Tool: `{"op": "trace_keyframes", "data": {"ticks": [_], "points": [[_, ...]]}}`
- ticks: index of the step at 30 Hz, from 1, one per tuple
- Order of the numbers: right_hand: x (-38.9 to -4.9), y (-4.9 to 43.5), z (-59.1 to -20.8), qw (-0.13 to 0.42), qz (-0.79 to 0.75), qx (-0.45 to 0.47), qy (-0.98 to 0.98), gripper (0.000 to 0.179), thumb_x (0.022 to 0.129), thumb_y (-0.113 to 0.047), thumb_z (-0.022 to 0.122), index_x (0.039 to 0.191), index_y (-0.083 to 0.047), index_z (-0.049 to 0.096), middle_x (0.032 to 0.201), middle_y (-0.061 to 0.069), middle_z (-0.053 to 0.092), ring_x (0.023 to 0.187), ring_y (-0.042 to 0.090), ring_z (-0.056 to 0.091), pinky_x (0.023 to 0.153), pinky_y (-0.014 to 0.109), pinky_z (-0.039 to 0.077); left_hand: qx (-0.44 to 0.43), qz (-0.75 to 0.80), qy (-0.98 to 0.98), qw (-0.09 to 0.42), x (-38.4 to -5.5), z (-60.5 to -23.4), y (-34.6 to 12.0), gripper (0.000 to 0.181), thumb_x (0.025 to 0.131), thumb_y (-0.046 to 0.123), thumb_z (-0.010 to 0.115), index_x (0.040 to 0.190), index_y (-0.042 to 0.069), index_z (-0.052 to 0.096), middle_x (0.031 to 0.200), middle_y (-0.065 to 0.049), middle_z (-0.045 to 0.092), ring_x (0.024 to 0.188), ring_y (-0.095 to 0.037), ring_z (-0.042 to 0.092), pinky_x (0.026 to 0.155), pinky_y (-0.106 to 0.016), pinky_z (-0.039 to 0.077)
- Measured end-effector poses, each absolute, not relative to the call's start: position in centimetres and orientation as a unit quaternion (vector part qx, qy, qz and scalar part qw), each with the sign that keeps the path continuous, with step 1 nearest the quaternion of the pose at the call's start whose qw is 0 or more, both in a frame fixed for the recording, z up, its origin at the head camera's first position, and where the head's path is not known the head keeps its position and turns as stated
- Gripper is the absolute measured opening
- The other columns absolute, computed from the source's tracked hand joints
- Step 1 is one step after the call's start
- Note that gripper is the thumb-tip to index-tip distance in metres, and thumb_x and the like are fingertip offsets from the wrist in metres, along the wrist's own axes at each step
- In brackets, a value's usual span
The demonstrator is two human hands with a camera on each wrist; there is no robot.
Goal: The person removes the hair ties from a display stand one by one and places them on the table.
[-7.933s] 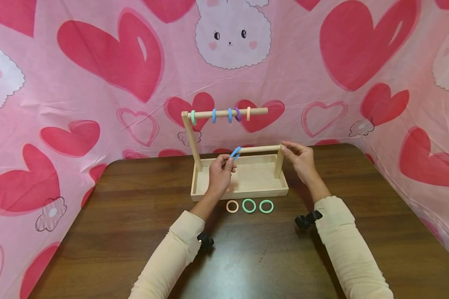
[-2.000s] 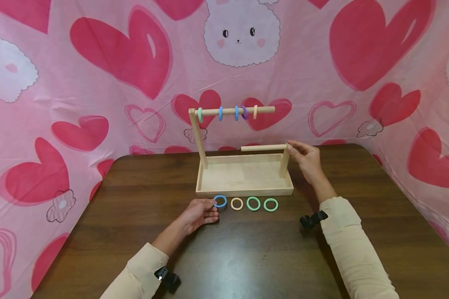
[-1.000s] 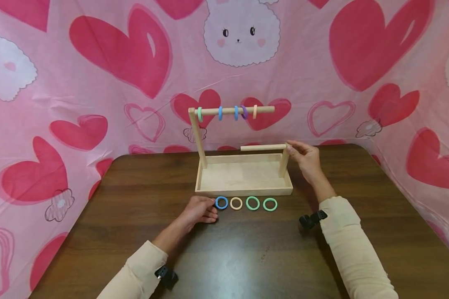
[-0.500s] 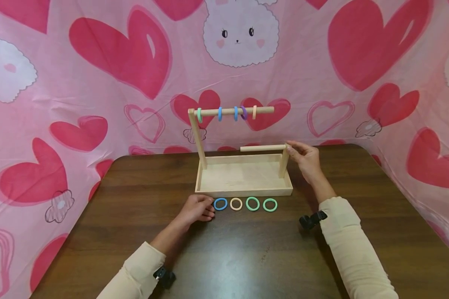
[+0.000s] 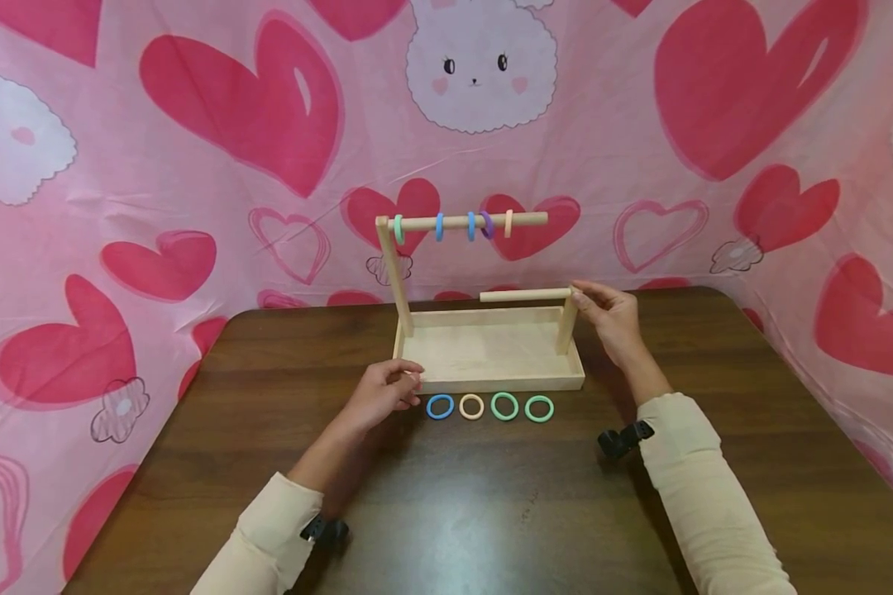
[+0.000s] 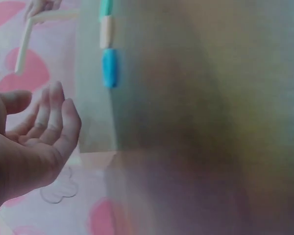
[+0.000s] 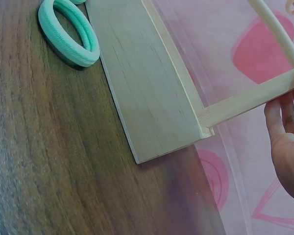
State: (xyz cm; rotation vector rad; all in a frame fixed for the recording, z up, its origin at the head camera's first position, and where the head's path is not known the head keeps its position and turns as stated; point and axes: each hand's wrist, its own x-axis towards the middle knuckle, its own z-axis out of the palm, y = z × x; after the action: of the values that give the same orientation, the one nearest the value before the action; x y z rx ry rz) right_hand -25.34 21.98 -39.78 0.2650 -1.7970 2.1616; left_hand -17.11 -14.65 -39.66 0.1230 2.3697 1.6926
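Head view: pink heart-print cloth behind brown table. On top, wooden rack with tray base. Right hand at head of short post, in thumb-and-finger pinch. Left hand by tray's near left corner, fingers loose, thumb apart; contact unclear. Five rings on upper rod; row before tray: blue ring, peach ring, two green rings.
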Motion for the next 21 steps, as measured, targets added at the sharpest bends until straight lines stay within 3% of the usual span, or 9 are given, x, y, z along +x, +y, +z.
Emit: {"op": "trace_keyframes", "data": {"ticks": [4,8,11,15,21], "points": [[-25.3,22.0,-39.8,0.157,0.760,0.092,-0.624,0.037,0.093,0.006,0.066,0.093,-0.029,0.080,0.090,-0.018,0.076,0.082,-0.007,0.067,0.073,0.011,0.056,0.056,0.602,0.796,0.043,-18.2,-38.3,-14.6,0.029,0.101,0.004,0.055,0.123,-0.013,0.061,0.095,-0.025,0.070,0.069,-0.008,0.067,0.070,-0.028,0.059],[-25.2,22.0,-39.9,0.154,0.761,0.088,-0.624,0.039,0.093,0.006,0.066,0.091,-0.031,0.080,0.090,-0.018,0.075,0.082,-0.008,0.067,0.073,0.011,0.057,0.050,0.637,0.767,-0.053,-19.4,-36.8,-14.1,0.024,0.098,0.001,0.059,0.118,-0.013,0.064,0.081,-0.001,0.070,0.065,-0.002,0.065,0.065,-0.021,0.056],[-25.2,22.0,-39.9,0.153,0.761,0.088,-0.625,0.040,0.093,0.006,0.066,0.091,-0.032,0.079,0.089,-0.018,0.076,0.082,-0.008,0.067,0.073,0.011,0.057,0.052,0.663,0.733,-0.141,-20.5,-35.8,-13.6,0.021,0.095,-0.003,0.062,0.112,-0.015,0.064,0.076,0.011,0.066,0.064,0.000,0.062,0.063,-0.016,0.052],[-25.2,22.0,-39.8,0.155,0.761,0.091,-0.624,0.040,0.093,0.007,0.065,0.091,-0.031,0.080,0.089,-0.018,0.076,0.082,-0.007,0.067,0.073,0.010,0.056,0.054,0.667,0.704,-0.240,-22.0,-34.5,-13.2,0.018,0.092,-0.004,0.064,0.106,-0.015,0.066,0.076,0.014,0.063,0.067,0.000,0.056,0.065,-0.013,0.046],[-25.3,22.0,-39.7,0.157,0.756,0.091,-0.629,0.041,0.094,0.007,0.065,0.091,-0.032,0.079,0.089,-0.019,0.076,0.082,-0.007,0.067,0.072,0.010,0.056,0.034,0.646,0.698,-0.309,-24.2,-32.5,-13.5,0.020,0.092,0.003,0.066,0.107,-0.010,0.068,0.082,0.012,0.061,0.073,0.000,0.051,0.065,-0.015,0.041]]}}
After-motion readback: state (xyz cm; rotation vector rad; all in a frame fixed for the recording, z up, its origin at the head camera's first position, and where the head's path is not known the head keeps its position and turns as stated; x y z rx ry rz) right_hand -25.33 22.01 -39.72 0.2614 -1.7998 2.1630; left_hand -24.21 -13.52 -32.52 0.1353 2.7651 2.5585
